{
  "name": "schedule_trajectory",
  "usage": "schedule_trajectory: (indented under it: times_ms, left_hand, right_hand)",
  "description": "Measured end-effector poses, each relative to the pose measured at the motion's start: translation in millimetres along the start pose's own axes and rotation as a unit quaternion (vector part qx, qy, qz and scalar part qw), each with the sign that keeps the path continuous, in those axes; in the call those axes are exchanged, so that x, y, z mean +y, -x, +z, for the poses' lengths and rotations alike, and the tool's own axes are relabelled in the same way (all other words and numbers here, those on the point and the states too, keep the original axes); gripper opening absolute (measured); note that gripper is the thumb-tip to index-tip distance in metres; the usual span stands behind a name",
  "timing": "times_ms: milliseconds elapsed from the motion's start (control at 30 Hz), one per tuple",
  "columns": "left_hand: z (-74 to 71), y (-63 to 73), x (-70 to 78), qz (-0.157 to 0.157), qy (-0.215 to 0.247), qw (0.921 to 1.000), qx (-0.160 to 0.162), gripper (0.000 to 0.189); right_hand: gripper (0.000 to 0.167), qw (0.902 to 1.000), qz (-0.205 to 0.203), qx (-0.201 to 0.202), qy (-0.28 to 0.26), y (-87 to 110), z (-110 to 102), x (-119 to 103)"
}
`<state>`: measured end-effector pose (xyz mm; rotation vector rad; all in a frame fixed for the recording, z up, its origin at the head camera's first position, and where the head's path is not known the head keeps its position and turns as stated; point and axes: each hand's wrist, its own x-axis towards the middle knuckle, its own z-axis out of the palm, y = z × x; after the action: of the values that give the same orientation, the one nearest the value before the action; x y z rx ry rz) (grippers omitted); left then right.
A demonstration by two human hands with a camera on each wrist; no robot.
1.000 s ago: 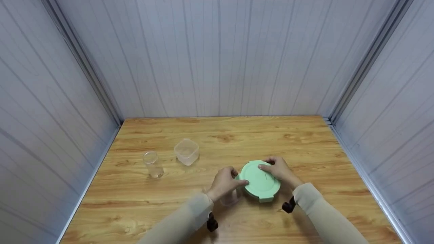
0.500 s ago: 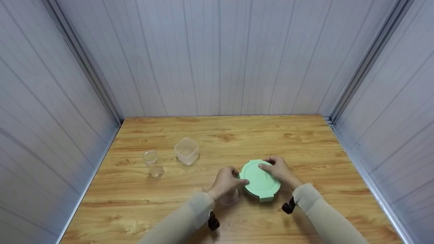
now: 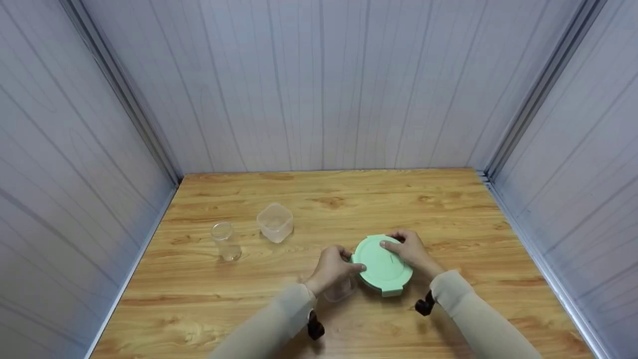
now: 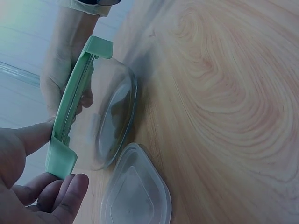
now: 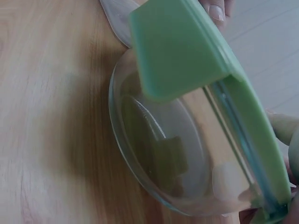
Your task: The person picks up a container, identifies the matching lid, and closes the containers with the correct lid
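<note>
A round glass food container (image 5: 140, 158) stands on the table with a light green snap lid (image 3: 382, 267) over its top. Flaps at the lid's far and near sides stick outward in the head view. My left hand (image 3: 329, 269) pinches the lid's left flap, thumb on top and fingers beneath, as the left wrist view shows. On the far right my right hand (image 3: 412, 252) holds the lid's edge, its thumb on the top face and its fingers partly hidden behind the rim. Beside the container, partly under my left hand, lies a clear plastic lid (image 4: 135, 196).
To the left stands a clear glass jar (image 3: 227, 243). A square translucent plastic tub (image 3: 275, 223) sits to the right of the jar, slightly farther back. Pale panel walls (image 3: 319, 89) enclose the wooden table (image 3: 199, 304) at the back and both sides.
</note>
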<state>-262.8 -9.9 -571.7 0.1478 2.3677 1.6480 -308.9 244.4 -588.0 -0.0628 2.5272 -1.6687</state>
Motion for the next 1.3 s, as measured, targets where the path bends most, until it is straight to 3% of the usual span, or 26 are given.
schedule_trajectory:
  times_ms: [433, 633, 1300]
  left_hand:
    - [1.3, -3.7, 0.1, -0.021, 0.018, 0.9994, 0.019, 0.027]
    - [1.7, -5.2, -2.2, -0.014, 0.019, 0.9996, 0.016, 0.028]
    - [3.0, -7.5, -8.6, -0.02, 0.058, 0.9981, -0.01, 0.03]
  right_hand:
    - [0.025, 0.9999, -0.001, 0.008, 0.006, -1.7, -1.4, -2.2]
    - [0.033, 0.9999, 0.012, -0.002, -0.006, -1.6, -2.2, -1.6]
    - [0.027, 0.9998, 0.015, 0.013, -0.009, -2.5, 1.0, 3.1]
